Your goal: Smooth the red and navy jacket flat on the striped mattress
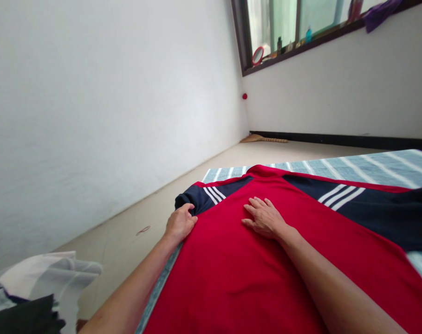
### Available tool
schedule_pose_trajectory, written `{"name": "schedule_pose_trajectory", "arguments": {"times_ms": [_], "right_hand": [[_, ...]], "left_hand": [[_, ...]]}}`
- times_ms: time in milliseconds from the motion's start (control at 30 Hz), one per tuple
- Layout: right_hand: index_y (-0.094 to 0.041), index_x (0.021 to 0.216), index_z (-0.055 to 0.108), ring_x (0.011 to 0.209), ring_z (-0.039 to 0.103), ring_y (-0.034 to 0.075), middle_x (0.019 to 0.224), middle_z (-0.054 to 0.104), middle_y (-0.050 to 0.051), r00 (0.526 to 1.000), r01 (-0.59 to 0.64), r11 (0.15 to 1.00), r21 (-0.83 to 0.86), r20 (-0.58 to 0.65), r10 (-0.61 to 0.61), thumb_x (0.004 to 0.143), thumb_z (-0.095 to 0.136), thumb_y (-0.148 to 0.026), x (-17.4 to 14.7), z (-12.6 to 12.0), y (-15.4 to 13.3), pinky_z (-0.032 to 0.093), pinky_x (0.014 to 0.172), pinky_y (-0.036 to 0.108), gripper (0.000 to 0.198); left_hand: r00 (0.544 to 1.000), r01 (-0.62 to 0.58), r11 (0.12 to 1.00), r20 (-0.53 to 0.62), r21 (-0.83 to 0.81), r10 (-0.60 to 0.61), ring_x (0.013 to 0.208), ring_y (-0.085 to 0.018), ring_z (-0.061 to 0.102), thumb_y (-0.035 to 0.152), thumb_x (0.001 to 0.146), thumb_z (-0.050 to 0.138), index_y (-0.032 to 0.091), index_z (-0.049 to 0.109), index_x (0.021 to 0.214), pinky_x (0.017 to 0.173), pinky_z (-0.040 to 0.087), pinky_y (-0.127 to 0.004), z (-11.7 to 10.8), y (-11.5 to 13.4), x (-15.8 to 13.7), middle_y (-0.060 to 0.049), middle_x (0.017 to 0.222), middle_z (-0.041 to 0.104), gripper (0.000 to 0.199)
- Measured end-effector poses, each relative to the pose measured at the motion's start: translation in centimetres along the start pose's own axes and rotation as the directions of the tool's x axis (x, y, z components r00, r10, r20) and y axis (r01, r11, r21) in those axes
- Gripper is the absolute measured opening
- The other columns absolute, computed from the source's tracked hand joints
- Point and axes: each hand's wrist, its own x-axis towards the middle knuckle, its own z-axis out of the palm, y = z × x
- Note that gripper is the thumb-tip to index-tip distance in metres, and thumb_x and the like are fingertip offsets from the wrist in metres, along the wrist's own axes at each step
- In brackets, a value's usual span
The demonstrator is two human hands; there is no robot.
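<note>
A red jacket with navy shoulders and white stripes lies spread out before me, its collar at the far end. At its left edge, my left hand is closed on the jacket just below the navy left sleeve, which looks folded or bunched. My right hand lies flat on the red middle part below the collar, fingers stretched and somewhat apart. The right navy sleeve reaches out to the right. Under the jacket is a blue-grey cloth with white stripes.
Pale and dark fabric is piled at the lower left. A thin loop lies on the light floor beside the white wall. A broom-like object rests in the far corner. Small bottles and a round red mirror stand on the windowsill.
</note>
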Motion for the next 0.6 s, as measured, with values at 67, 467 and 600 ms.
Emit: {"name": "schedule_pose_trajectory", "arguments": {"times_ms": [67,467,600], "right_hand": [[-0.021,0.135,0.050,0.139,0.028,0.030,0.149,0.038,0.012,1.000,0.002,1.000,0.004,0.001,-0.002,0.092,0.041,-0.053,0.0,0.0,0.0,0.017,0.112,0.050,0.055],[-0.022,0.130,0.053,0.135,0.033,0.029,0.144,0.043,0.012,0.999,0.009,1.000,0.019,-0.031,-0.008,0.090,0.044,-0.056,0.3,-0.9,0.0,0.020,0.110,0.050,0.053],[-0.022,0.128,0.054,0.134,0.034,0.029,0.142,0.045,0.013,0.999,0.016,1.000,0.019,-0.043,-0.015,0.090,0.045,-0.056,0.3,-1.1,0.0,0.020,0.110,0.050,0.052]], "left_hand": [[0.999,-0.012,1.000,-0.046,-0.011,0.011,0.082,-0.018,0.066,0.027,0.081,0.054,0.020,0.058,0.116,0.068,0.045,-0.024,0.1,-0.3,-0.1,0.000,0.084,0.069,0.035],[0.880,-0.368,0.873,-0.183,0.321,0.438,0.114,-0.029,0.056,0.024,0.087,0.036,0.012,0.060,0.113,0.100,0.043,-0.040,0.8,1.1,-2.4,-0.017,0.121,0.061,0.038],[0.805,-0.554,0.800,-0.096,0.228,0.585,0.130,-0.025,0.045,0.033,0.090,0.034,0.017,0.059,0.122,0.108,0.036,-0.042,2.8,2.0,-3.7,-0.013,0.138,0.052,0.043]]}}
